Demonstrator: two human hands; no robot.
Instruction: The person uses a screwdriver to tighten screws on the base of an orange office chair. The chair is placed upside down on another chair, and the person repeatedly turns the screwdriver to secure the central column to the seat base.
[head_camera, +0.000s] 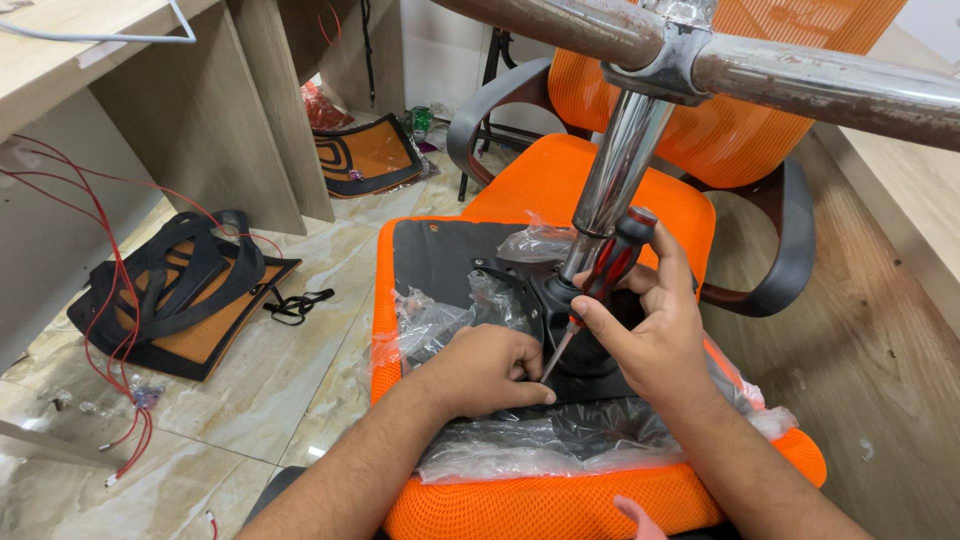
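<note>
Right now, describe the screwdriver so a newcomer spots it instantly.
Find the upturned orange chair seat with its chrome post. Beside that post, the right hand grips the screwdriver: the only red-and-black handle there, its thin shaft angled toward the left hand.

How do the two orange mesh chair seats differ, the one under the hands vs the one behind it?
The near seat lies upside down, black underside plate and clear plastic wrap showing; the far seat sits upright on an assembled chair. The near seat carries a chrome column pointing up; the far seat has black armrests. Both are orange mesh.
</note>
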